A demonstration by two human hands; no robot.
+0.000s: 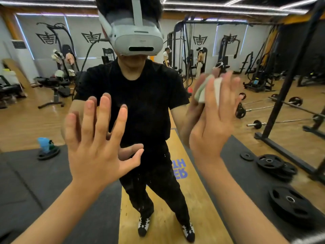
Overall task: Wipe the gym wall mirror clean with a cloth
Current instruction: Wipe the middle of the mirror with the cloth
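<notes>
Glass fills nearly the whole head view: the wall mirror point(26, 111) stands directly ahead of the person, and both hands meet their own reflections on it. We note pale specks and short streaks on its surface, low at centre, where they show against the reflected black trousers.

The left hand point(95, 147) lies flat against the mirror, left of centre. Its fingers are straight and spread wide, and it holds nothing.

The right hand point(211, 124) sits higher, right of centre. Its fingers are straight and close together, pressing the cloth point(202, 93) against the glass. The cloth is pale green and white and folded. It shows past the fingers on their left side and between two of them. We cannot tell how the thumb lies.

Reflected on the right are black weight plates point(290, 203) on a dark mat, and on the left a blue bottle point(44, 143).
</notes>
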